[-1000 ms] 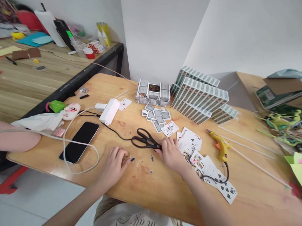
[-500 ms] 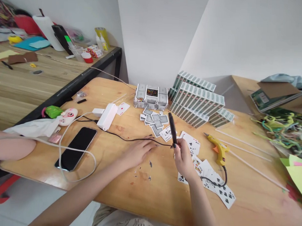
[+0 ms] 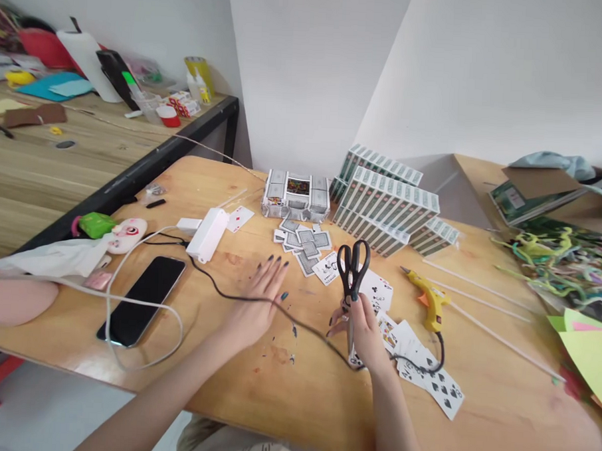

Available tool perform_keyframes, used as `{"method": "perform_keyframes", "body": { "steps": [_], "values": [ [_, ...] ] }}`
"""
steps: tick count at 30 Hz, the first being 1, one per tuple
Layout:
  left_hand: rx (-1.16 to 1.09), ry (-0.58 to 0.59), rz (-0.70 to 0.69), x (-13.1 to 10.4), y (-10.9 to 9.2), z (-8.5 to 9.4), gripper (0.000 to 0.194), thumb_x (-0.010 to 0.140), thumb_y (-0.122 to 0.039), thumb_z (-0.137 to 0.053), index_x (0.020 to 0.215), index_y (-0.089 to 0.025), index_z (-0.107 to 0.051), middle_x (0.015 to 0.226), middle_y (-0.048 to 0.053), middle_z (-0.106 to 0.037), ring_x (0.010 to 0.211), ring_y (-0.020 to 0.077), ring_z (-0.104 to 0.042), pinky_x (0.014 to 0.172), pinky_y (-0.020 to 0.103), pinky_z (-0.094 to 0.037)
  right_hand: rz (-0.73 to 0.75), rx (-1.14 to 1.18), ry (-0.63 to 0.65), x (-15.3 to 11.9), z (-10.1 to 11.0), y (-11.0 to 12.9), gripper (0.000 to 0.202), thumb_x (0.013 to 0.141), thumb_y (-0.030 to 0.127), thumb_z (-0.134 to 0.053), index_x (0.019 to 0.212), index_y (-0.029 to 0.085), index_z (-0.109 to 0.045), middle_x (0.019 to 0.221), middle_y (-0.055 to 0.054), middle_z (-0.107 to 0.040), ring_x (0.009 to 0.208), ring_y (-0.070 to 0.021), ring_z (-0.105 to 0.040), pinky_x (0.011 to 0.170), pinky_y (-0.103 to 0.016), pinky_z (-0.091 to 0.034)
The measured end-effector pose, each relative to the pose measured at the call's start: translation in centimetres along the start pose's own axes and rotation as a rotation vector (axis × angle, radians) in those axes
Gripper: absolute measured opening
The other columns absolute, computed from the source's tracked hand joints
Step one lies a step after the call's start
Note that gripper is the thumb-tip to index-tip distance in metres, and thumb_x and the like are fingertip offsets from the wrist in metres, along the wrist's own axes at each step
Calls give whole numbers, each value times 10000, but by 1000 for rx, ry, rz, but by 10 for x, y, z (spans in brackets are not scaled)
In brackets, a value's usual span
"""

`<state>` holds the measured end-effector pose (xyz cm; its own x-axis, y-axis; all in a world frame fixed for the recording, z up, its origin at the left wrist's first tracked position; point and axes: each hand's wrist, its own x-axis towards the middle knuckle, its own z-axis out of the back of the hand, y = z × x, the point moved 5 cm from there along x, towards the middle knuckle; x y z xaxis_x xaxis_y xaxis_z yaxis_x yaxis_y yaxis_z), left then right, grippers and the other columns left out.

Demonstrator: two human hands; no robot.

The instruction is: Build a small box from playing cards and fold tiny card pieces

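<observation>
In the head view, the right hand [image 3: 369, 331] is closed around the scissors [image 3: 353, 271], which stand over the front half of the table [image 3: 283, 411] with their two black loops up and their blades down, partly hidden by the fingers. The left hand [image 3: 255, 310] holds nothing; it lies palm down on the wood, its fingers spread and pointing away from the person. A black cable [image 3: 306, 324] leads from the white power strip [image 3: 208, 235], crosses at the left hand and reaches the space below the right one. Face-up cards [image 3: 376, 290] lie under and beside the right hand, overlapping in a loose trail toward the glue gun's cord. The glue gun [image 3: 431, 301] rests on its side, near three thin white sticks [image 3: 496, 330]. Beyond the hands lies a heap of small grey-backed cards [image 3: 305, 242], and just behind it sits a block covered in cards [image 3: 296, 195], beside rows of card boxes [image 3: 389, 199]. To the left, the phone [image 3: 145, 298] lies with its dark screen up, a looped white cord [image 3: 108, 310] passing over it. Part of another person's bare limb [image 3: 18, 299] shows at the left edge.
</observation>
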<state>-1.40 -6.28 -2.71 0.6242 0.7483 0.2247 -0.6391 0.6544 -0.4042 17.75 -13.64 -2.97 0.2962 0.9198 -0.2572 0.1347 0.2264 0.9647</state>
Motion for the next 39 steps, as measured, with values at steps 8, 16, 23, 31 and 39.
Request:
{"method": "perform_keyframes", "body": {
  "steps": [8,16,23,31,39],
  "values": [
    [-111,-63,-135,-88,-25,19,254,830,-129,-491,1048,-207,-597,1038,43,-655,1005,155,-591,885,287,-490,35,-256,-39,19,11,-3,395,814,605,-422,797,211,-434,563,44,-523,444,-110,-512,445,-236,-447],
    [-192,-135,315,-3,30,11,194,811,-241,-529,978,-205,-621,934,41,-620,759,148,-609,720,302,-515,111,-378,-186,31,17,-15,422,799,628,-419,793,208,-467,538,31,-532,451,-134,-485,456,-255,-402],
    [-252,-29,448,2,42,-14,114,729,-253,-638,828,-201,-660,869,11,-583,624,114,-562,630,276,-483,148,-388,-192,25,16,-16,384,824,576,-424,818,195,-478,540,31,-510,482,-137,-478,474,-254,-388],
    [-211,-121,410,-4,35,-16,171,820,-272,-515,762,-177,-646,822,30,-581,733,155,-587,679,295,-474,241,-546,-186,20,8,-17,371,817,565,-429,762,201,-475,579,39,-453,502,-126,-401,489,-248,-328],
    [22,-143,335,-7,19,-18,263,890,-266,-377,781,-181,-600,852,45,-572,766,179,-589,689,314,-471,201,-533,-225,24,10,-25,386,815,580,-414,777,206,-503,572,27,-483,513,-155,-446,505,-266,-343]
  ]
}}
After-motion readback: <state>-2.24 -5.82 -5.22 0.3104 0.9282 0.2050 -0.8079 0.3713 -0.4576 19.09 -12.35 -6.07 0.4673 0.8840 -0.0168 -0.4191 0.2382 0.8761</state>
